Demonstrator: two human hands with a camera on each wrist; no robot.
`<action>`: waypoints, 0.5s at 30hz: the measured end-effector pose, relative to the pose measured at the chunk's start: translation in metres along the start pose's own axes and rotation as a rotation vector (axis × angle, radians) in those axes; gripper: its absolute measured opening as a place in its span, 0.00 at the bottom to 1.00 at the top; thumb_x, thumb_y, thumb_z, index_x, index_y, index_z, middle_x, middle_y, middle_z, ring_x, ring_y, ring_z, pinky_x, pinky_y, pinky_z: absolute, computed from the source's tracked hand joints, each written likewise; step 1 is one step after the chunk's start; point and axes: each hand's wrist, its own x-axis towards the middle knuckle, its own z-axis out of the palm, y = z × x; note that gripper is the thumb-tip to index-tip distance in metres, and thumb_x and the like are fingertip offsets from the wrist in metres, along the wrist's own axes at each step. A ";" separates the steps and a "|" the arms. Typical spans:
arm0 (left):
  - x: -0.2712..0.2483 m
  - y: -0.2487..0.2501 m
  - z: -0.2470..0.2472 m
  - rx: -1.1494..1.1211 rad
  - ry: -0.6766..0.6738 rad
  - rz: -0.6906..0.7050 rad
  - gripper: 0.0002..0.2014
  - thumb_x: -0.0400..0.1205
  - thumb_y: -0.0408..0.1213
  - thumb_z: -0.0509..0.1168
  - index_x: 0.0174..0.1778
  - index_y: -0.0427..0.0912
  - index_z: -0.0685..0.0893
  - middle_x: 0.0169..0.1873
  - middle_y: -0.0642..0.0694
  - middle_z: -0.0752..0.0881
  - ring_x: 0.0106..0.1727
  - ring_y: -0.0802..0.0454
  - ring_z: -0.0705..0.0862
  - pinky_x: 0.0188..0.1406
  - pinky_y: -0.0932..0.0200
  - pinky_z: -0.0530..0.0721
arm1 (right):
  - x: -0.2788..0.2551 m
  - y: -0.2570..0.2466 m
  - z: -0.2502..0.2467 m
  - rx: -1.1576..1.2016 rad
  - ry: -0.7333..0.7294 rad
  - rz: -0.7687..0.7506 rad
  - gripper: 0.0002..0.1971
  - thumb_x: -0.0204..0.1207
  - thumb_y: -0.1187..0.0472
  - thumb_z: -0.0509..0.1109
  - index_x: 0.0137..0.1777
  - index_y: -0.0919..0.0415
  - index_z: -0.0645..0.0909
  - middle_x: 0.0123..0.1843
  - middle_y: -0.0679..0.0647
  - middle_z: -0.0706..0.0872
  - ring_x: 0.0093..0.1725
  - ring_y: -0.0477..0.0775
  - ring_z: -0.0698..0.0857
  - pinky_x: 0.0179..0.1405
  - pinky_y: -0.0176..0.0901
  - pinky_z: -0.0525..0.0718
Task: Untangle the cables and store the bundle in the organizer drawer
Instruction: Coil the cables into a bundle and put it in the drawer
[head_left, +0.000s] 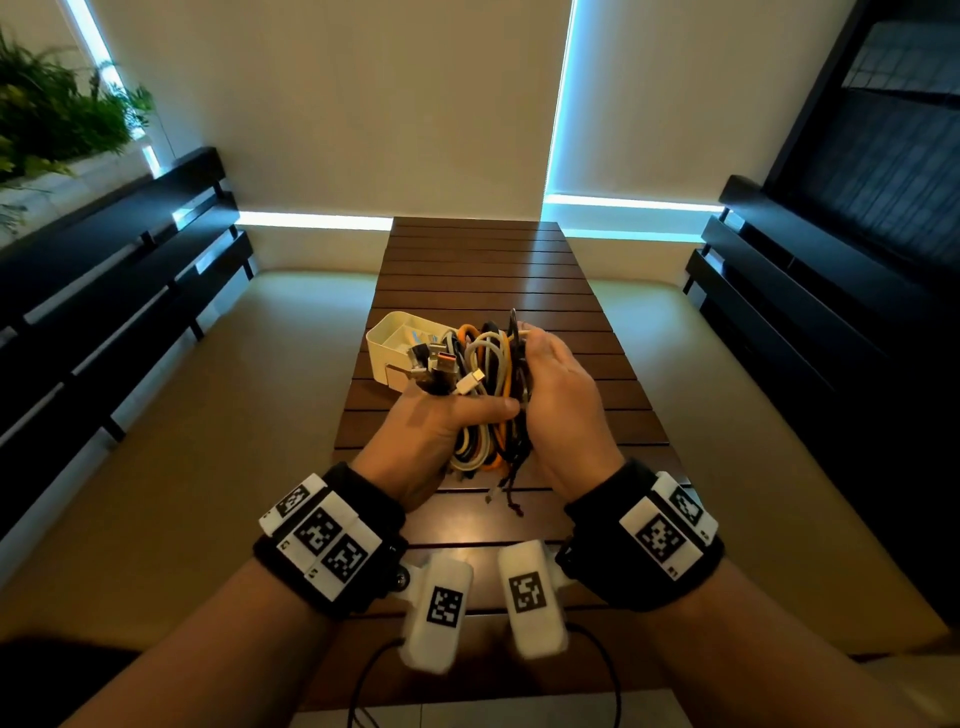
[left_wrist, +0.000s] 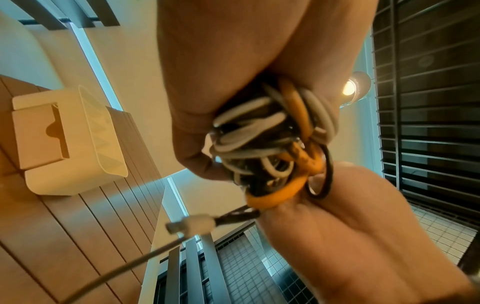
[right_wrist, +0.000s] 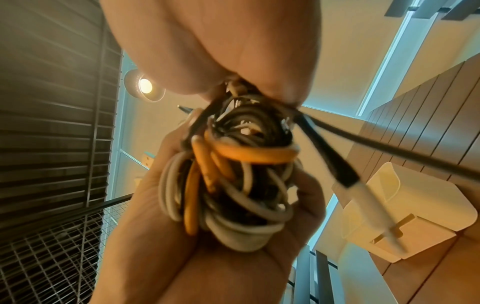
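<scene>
Nearest the person, a white plug (head_left: 491, 496) on a thin dark lead dangles below the cable bundle (head_left: 485, 395), hanging just above the table (head_left: 467, 519) without clearly touching it. The bundle itself is a thick knot of white, orange and black cables, held up off the table between both hands.

The left hand (head_left: 431, 431) grips the bundle from its left side, thumb laid across the front of the cables and fingers wrapped round the back — in the right wrist view the left hand (right_wrist: 197, 246) cups the loops from beneath. The right hand (head_left: 558, 410) presses against the bundle's right side, its fingers curled into the cables near the top; from the left wrist view the right hand (left_wrist: 350, 236) lies right against the orange loop (left_wrist: 275, 197). Several plug ends (head_left: 441, 364) stick out of the bundle's upper left, among them a flat white connector (head_left: 470, 382). In the right wrist view the bundle (right_wrist: 233, 185) shows a black lead with a white tip (right_wrist: 371, 197) trailing off to one side.

Just beyond the bundle and a little to its left stands the white organizer (head_left: 387, 345) on the table, its top open and its inner dividers partly showing; the cables hide its right part. From the left wrist view the organizer (left_wrist: 85, 144) has a drawer front (left_wrist: 36, 135) with a notch cut in its edge — it looks closed.
</scene>
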 end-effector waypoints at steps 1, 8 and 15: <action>-0.001 0.001 0.002 -0.003 -0.012 0.003 0.18 0.76 0.24 0.71 0.62 0.38 0.87 0.57 0.31 0.89 0.58 0.31 0.89 0.55 0.36 0.88 | -0.002 -0.002 0.000 -0.001 0.002 0.005 0.16 0.88 0.45 0.54 0.57 0.38 0.85 0.60 0.50 0.88 0.62 0.50 0.86 0.68 0.59 0.83; -0.003 0.004 0.006 0.001 -0.091 -0.014 0.14 0.79 0.19 0.65 0.58 0.35 0.86 0.43 0.39 0.91 0.39 0.46 0.91 0.31 0.56 0.88 | -0.008 -0.009 -0.002 -0.117 -0.045 0.028 0.26 0.89 0.43 0.50 0.79 0.55 0.73 0.71 0.53 0.82 0.70 0.49 0.80 0.70 0.45 0.81; -0.002 0.008 -0.003 0.086 -0.132 -0.032 0.16 0.74 0.30 0.72 0.59 0.38 0.87 0.48 0.32 0.90 0.46 0.34 0.89 0.46 0.41 0.89 | -0.005 0.005 -0.002 -0.081 -0.231 0.143 0.53 0.62 0.12 0.47 0.78 0.46 0.74 0.68 0.53 0.86 0.68 0.53 0.84 0.70 0.61 0.81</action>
